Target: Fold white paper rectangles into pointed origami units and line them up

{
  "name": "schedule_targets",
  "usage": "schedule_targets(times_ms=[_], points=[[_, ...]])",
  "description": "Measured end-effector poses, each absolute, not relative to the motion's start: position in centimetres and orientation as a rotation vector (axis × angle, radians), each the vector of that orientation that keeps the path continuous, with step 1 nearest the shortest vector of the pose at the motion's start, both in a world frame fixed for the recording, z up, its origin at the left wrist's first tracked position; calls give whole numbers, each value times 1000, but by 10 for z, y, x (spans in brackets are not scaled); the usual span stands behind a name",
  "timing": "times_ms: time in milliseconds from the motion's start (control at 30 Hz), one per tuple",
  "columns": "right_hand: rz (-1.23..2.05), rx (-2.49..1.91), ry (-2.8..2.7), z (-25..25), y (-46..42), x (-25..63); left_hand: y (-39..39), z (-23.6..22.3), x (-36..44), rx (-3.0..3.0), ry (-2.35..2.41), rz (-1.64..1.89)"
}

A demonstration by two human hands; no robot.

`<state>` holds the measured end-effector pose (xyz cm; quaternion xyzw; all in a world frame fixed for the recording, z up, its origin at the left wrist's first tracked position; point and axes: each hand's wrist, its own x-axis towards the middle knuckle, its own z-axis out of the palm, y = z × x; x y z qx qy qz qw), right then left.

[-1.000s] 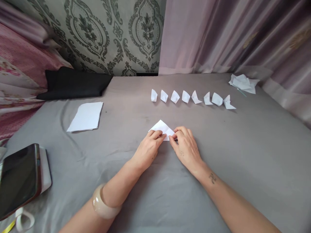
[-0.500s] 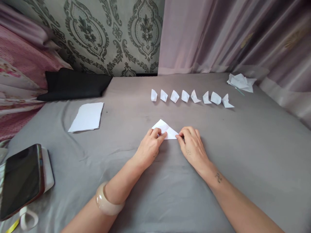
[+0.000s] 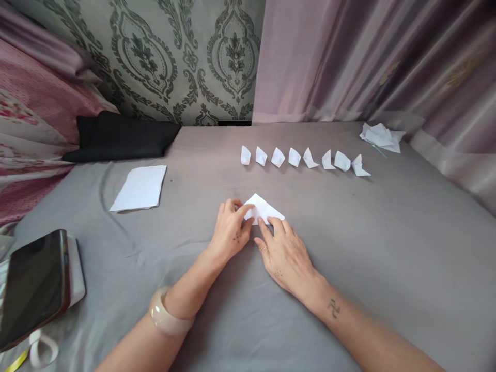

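Observation:
A white sheet of paper folded into a triangle (image 3: 260,207) lies on the grey cloth, its peak pointing away from me. My left hand (image 3: 231,230) pinches the paper's left end between thumb and fingers. My right hand (image 3: 284,253) rests with spread fingers, the fingertips pressing on the lower right edge of the paper and the thumb out to the side. Beyond them stands a row of several small folded paper pieces (image 3: 294,157), each with pointed corners.
At the left lies a stack of white paper (image 3: 139,188), with a black cloth (image 3: 124,137) behind it. A dark-screened device (image 3: 34,289) sits at the near left, beside a white strap (image 3: 43,347). Loose white papers (image 3: 382,136) lie at the far right near the curtain.
My right hand has moved left from the paper's right corner, opening from a pinch to lie along the lower edge. My left hand has shifted slightly left, to the paper's left end.

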<state>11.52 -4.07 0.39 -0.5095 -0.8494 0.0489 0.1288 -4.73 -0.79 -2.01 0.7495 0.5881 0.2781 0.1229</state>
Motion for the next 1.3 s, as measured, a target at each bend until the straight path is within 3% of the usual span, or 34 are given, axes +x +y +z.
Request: schedule_targets(times_ms=[467,700,967,1300], points=[[89,-1451,-2454,1,-28,116,-5,7,-45,1480,1916,831],[192,-1310,-2405,1,-8,130,-30,11,-27,1349,1671,721],[348,-1149,-2494,-2,-5,149,-41,20,-20,1537,1705,633],[345,-1075,-2592,10,-20,167,-47,6,-26,2198,1701,555]])
